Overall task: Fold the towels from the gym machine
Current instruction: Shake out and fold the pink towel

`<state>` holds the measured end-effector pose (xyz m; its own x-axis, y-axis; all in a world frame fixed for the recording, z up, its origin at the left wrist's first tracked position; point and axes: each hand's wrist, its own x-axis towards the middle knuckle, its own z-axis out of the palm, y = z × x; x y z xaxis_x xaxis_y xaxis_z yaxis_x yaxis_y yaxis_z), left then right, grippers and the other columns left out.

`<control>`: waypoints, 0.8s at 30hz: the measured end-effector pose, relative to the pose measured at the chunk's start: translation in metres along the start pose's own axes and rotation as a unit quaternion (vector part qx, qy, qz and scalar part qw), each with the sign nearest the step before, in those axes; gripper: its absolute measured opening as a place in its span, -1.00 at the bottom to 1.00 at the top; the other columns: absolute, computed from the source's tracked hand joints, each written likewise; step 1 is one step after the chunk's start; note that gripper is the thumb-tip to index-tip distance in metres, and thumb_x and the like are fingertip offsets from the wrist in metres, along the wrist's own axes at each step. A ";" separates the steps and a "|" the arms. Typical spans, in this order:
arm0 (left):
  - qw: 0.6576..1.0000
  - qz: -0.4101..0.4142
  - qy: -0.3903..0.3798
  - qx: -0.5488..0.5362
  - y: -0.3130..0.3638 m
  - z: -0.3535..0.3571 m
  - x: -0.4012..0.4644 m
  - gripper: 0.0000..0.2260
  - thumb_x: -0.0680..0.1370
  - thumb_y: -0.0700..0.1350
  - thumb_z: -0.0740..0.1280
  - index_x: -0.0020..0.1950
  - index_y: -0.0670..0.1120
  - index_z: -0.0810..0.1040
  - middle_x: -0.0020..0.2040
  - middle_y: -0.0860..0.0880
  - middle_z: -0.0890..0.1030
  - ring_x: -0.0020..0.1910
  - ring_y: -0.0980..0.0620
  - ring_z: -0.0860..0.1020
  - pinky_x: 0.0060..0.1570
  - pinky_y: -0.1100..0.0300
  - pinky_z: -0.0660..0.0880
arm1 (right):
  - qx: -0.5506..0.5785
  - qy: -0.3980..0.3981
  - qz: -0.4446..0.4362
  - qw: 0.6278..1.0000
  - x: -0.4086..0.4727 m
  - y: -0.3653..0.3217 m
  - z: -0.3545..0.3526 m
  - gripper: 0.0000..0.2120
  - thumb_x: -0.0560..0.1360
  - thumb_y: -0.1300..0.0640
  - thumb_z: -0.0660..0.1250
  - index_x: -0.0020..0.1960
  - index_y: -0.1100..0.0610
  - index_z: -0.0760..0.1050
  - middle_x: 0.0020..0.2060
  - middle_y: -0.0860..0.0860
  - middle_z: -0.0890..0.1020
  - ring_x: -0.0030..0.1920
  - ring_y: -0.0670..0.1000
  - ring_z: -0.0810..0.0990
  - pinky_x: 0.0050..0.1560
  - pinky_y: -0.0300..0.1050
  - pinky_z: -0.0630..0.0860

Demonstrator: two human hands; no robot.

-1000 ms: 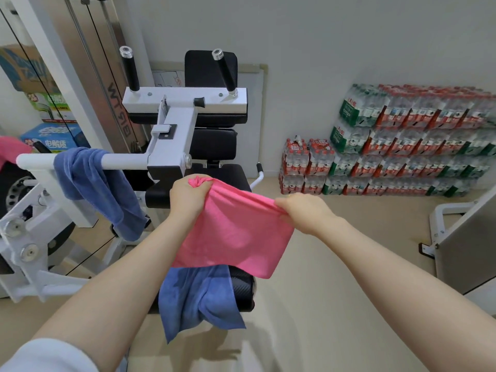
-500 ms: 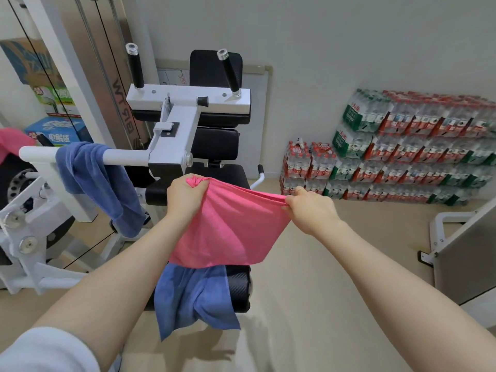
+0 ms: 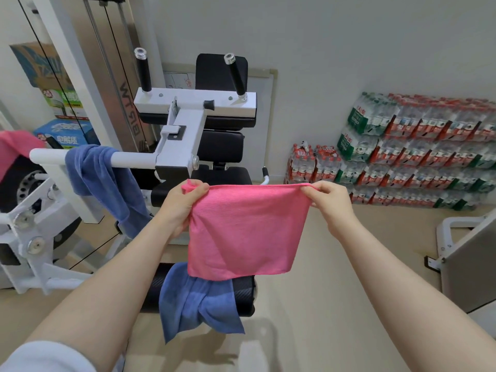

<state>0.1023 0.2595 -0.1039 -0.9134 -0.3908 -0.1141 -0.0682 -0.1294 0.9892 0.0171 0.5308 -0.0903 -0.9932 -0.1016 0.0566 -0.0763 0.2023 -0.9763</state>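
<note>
In front of the gym machine (image 3: 188, 122), the pink towel (image 3: 245, 232) hangs stretched in mid-air, left hand (image 3: 182, 202) and right hand (image 3: 331, 201) fingers pinching its top corners, seemingly mid-fold, so next bring the corners together.

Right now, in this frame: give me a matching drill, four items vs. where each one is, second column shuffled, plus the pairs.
Column 1:
1. pink towel
2. blue towel on the white bar
3. blue towel on the black roller pad
4. bottled water packs

Column 2:
A. stacked against the wall
B. draped low, below the pink one
C. stretched between left hand and right hand
D. hanging at left

Pairs: 1-C, 2-D, 3-B, 4-A
</note>
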 end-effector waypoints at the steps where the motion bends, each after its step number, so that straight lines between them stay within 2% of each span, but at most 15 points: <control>1: 1.000 -0.001 -0.029 0.000 0.000 -0.004 0.000 -0.96 0.52 -0.16 0.34 -0.13 -0.07 0.51 -0.18 0.00 0.50 -0.18 0.08 0.46 -0.19 0.23 0.40 | -0.010 0.009 -0.009 1.000 0.003 0.003 0.000 -0.86 0.44 0.25 0.39 -0.29 0.14 0.55 -0.33 0.03 0.56 -0.25 -0.06 0.50 -0.10 -0.10 0.50; 4: 0.998 -0.010 -0.067 -0.001 -0.001 -0.010 0.001 -0.93 0.54 -0.22 0.28 0.01 -0.12 0.49 -0.15 -0.04 0.51 -0.19 0.07 0.48 -0.22 0.23 0.43 | -0.050 0.066 -0.034 0.996 0.010 0.011 0.008 -0.91 0.43 0.23 0.38 -0.25 0.12 0.55 -0.35 -0.04 0.54 -0.26 -0.07 0.46 -0.17 -0.16 0.42; 7: 0.999 -0.014 -0.014 -0.027 -0.004 -0.006 0.003 -0.90 0.57 -0.24 0.21 -0.05 -0.14 0.52 -0.19 -0.05 0.53 -0.20 0.05 0.48 -0.20 0.20 0.41 | -0.120 0.117 -0.035 0.985 0.015 0.020 0.027 -0.95 0.45 0.19 0.33 -0.12 0.09 0.55 -0.23 -0.05 0.59 -0.14 -0.02 0.52 -0.12 -0.17 0.40; 10: 0.999 -0.016 0.044 -0.025 -0.009 -0.006 0.013 -0.84 0.58 -0.09 0.24 -0.13 -0.10 0.53 -0.20 -0.06 0.54 -0.15 0.01 0.48 -0.05 0.10 0.42 | -0.140 0.151 -0.016 0.979 0.021 0.024 0.041 -0.81 0.49 0.20 0.29 0.10 0.10 0.54 -0.03 -0.05 0.58 0.02 -0.03 0.50 0.02 -0.18 0.38; 13: 0.997 0.011 0.083 0.000 -0.005 -0.008 0.020 -0.85 0.56 -0.03 0.27 -0.16 -0.05 0.53 -0.18 -0.05 0.55 -0.12 0.00 0.49 0.00 0.05 0.43 | 0.025 0.180 0.051 0.982 0.027 0.021 0.048 -0.80 0.50 0.25 0.29 0.11 0.15 0.55 0.02 0.02 0.59 0.02 -0.01 0.54 0.07 -0.17 0.45; 16: 0.995 0.062 0.080 0.024 0.002 -0.011 0.024 -0.89 0.56 -0.05 0.29 -0.13 -0.04 0.54 -0.18 -0.01 0.55 -0.17 0.08 0.48 -0.13 0.18 0.42 | 0.260 0.137 0.112 0.949 0.029 0.013 0.046 -0.82 0.54 0.33 0.25 0.11 0.22 0.52 -0.10 0.07 0.59 -0.20 -0.07 0.53 -0.14 -0.28 0.53; 17: 0.994 0.073 0.072 0.030 0.004 -0.013 0.025 -0.89 0.56 -0.06 0.29 -0.13 -0.04 0.54 -0.19 0.00 0.55 -0.19 0.09 0.48 -0.16 0.21 0.41 | 0.300 0.121 0.114 0.939 0.030 0.012 0.044 -0.82 0.55 0.34 0.23 0.11 0.24 0.51 -0.15 0.05 0.57 -0.23 -0.08 0.52 -0.19 -0.30 0.53; 21: 0.993 0.086 0.068 0.049 0.010 -0.022 0.032 -0.81 0.57 -0.03 0.26 -0.21 -0.04 0.53 -0.26 0.02 0.50 -0.26 0.10 0.42 -0.23 0.17 0.35 | 0.349 0.106 0.085 0.927 0.035 0.009 0.041 -0.84 0.55 0.36 0.19 -0.06 0.21 0.52 -0.24 0.05 0.54 -0.28 -0.08 0.49 -0.28 -0.34 0.51; 24: 0.993 0.080 0.079 0.021 0.016 -0.017 0.037 -0.74 0.61 0.01 0.17 -0.21 -0.04 0.50 -0.26 0.02 0.49 -0.27 0.11 0.41 -0.21 0.17 0.33 | 0.381 0.102 0.082 0.915 0.040 0.003 0.044 -0.82 0.55 0.37 0.17 -0.11 0.20 0.51 -0.26 0.06 0.52 -0.29 -0.07 0.47 -0.29 -0.30 0.46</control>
<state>0.0740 0.2276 -0.0936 -0.8397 -0.5420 0.0343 0.0523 -0.0180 0.9985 -0.0192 0.4847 -0.0999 -0.9876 0.0681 -0.1417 0.0818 -0.5470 -0.8331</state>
